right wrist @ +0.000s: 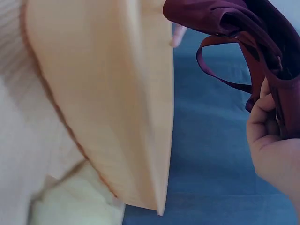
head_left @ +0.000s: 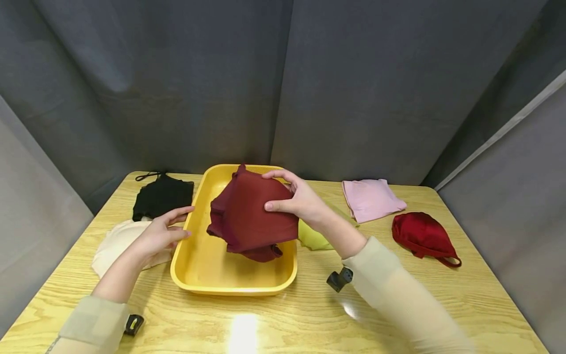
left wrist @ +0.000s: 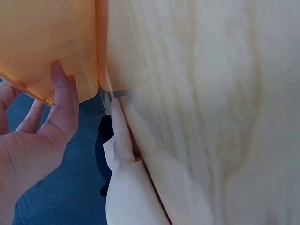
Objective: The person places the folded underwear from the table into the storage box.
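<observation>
My right hand (head_left: 298, 199) holds a maroon bra (head_left: 261, 211) by its right side, thumb on the near face and fingers at the top edge. The bra is bunched together over the yellow plastic bin (head_left: 234, 290). In the right wrist view, a thin strap loop (right wrist: 201, 61) hangs from the bra beside the gripping fingers. At the bin's left rim rests my left hand (head_left: 161, 236), its fingers loosely spread. The left wrist view shows its thumb (left wrist: 58, 77) against the bin wall.
Left of the bin lie a black garment (head_left: 163, 196) with a thin strap and a cream garment (head_left: 117, 243), partly behind my left forearm. A yellow-green garment (head_left: 316, 236) lies at the bin's right side, partly under my right arm. Farther right are a folded pink garment (head_left: 373, 199) and a red satin bra (head_left: 422, 233).
</observation>
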Demonstrator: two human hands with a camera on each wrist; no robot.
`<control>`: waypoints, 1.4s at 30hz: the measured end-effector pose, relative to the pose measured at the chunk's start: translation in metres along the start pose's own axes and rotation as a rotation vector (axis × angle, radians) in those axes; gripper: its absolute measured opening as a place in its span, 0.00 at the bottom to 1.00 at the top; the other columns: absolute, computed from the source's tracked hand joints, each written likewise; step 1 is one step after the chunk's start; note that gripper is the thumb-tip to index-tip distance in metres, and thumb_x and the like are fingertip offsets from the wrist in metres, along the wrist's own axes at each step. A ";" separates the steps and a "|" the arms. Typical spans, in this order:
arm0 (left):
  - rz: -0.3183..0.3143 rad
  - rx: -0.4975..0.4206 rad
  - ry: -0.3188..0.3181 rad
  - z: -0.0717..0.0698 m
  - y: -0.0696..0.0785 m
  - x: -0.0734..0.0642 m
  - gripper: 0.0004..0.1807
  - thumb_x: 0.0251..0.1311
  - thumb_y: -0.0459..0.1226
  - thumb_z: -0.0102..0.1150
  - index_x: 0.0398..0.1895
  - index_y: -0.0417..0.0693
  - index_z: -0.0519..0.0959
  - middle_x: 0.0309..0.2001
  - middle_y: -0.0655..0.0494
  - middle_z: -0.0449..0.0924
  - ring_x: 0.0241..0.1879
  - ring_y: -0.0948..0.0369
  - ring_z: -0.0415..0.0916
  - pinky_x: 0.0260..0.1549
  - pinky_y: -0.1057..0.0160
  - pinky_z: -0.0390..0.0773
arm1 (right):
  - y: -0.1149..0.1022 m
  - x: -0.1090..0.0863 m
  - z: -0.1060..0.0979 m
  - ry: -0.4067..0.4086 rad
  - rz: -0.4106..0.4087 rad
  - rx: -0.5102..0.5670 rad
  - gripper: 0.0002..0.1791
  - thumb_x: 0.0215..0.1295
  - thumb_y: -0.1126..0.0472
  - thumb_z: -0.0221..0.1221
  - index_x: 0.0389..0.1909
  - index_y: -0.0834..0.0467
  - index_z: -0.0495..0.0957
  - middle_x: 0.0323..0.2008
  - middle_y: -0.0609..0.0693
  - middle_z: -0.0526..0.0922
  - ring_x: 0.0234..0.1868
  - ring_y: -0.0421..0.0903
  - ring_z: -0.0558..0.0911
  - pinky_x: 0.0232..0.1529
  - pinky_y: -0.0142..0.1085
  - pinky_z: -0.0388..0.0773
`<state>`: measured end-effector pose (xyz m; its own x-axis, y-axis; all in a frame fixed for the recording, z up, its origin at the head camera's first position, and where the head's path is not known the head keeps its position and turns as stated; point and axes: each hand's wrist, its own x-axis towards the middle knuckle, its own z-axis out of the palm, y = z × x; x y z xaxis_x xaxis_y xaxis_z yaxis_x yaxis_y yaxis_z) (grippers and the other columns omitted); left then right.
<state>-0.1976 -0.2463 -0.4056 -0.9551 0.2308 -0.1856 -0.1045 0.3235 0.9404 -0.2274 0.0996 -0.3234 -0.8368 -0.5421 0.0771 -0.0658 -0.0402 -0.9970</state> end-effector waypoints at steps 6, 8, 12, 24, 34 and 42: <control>-0.008 0.004 0.002 0.000 0.001 -0.001 0.37 0.59 0.32 0.58 0.72 0.52 0.57 0.64 0.40 0.62 0.44 0.54 0.76 0.30 0.66 0.75 | 0.022 0.003 0.010 -0.005 0.039 -0.092 0.31 0.51 0.67 0.69 0.57 0.49 0.70 0.46 0.56 0.81 0.44 0.51 0.81 0.40 0.43 0.80; -0.007 0.005 0.001 0.000 0.002 -0.001 0.37 0.59 0.32 0.58 0.72 0.52 0.57 0.64 0.39 0.62 0.43 0.55 0.76 0.29 0.66 0.75 | 0.028 0.004 0.013 -0.010 0.041 -0.127 0.32 0.50 0.67 0.69 0.57 0.49 0.71 0.46 0.56 0.81 0.44 0.50 0.81 0.40 0.41 0.80; -0.005 0.005 0.000 0.000 0.002 -0.001 0.37 0.59 0.32 0.58 0.72 0.53 0.57 0.64 0.40 0.61 0.40 0.58 0.75 0.28 0.66 0.74 | 0.038 0.005 0.020 -0.042 0.035 -0.175 0.32 0.49 0.68 0.69 0.57 0.51 0.71 0.44 0.55 0.81 0.43 0.48 0.80 0.40 0.39 0.79; -0.016 -0.040 -0.026 -0.002 -0.004 0.002 0.37 0.60 0.33 0.59 0.72 0.53 0.56 0.66 0.42 0.59 0.46 0.56 0.77 0.36 0.64 0.78 | 0.041 0.000 0.043 -0.143 0.005 -0.419 0.31 0.49 0.66 0.70 0.56 0.57 0.71 0.40 0.54 0.82 0.39 0.42 0.79 0.41 0.35 0.77; -0.022 -0.028 -0.019 -0.002 -0.002 0.000 0.37 0.61 0.34 0.59 0.72 0.53 0.56 0.65 0.41 0.59 0.49 0.52 0.76 0.40 0.61 0.78 | 0.076 0.010 0.038 -0.209 0.045 -0.549 0.33 0.48 0.56 0.72 0.56 0.44 0.70 0.44 0.46 0.80 0.43 0.40 0.78 0.45 0.34 0.75; -0.026 -0.016 -0.020 -0.002 0.000 -0.001 0.37 0.61 0.34 0.58 0.72 0.53 0.56 0.66 0.40 0.59 0.49 0.51 0.76 0.39 0.62 0.78 | 0.076 0.011 0.040 -0.244 0.074 -0.653 0.35 0.46 0.51 0.73 0.57 0.43 0.69 0.47 0.43 0.76 0.46 0.41 0.75 0.47 0.34 0.73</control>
<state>-0.1975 -0.2479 -0.4053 -0.9464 0.2405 -0.2154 -0.1337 0.3154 0.9395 -0.2201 0.0571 -0.3982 -0.7108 -0.6999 -0.0696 -0.3908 0.4753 -0.7882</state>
